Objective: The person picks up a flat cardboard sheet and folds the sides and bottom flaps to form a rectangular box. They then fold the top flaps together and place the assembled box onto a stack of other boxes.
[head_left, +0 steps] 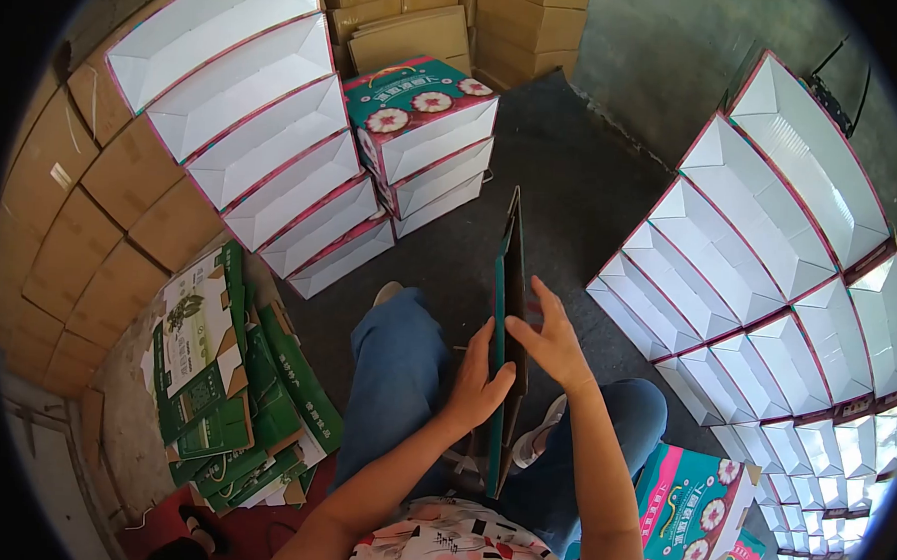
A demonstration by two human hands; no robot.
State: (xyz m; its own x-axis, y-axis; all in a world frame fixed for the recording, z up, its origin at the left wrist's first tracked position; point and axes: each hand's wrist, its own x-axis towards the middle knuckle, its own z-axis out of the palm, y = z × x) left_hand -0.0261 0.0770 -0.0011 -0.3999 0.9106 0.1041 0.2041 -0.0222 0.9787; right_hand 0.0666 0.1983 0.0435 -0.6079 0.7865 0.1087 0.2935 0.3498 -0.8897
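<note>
Left hand (479, 386), fingers together, and right hand (551, 343), fingers spread: I steady upright carton (512, 273). Box stacks (760, 254) flank it.

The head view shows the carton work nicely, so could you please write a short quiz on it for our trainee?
1. Multiple choice: where does the pile of green cartons lie?
A) by the wall behind the short stack
B) on the person's left
C) on the person's right
2. True or false: the left hand and the right hand both touch the upright carton between the person's legs.
3. Count: how many round pink-and-white pictures show on the teal top of the short stack?

Key: 1 B; 2 true; 3 three.
</note>
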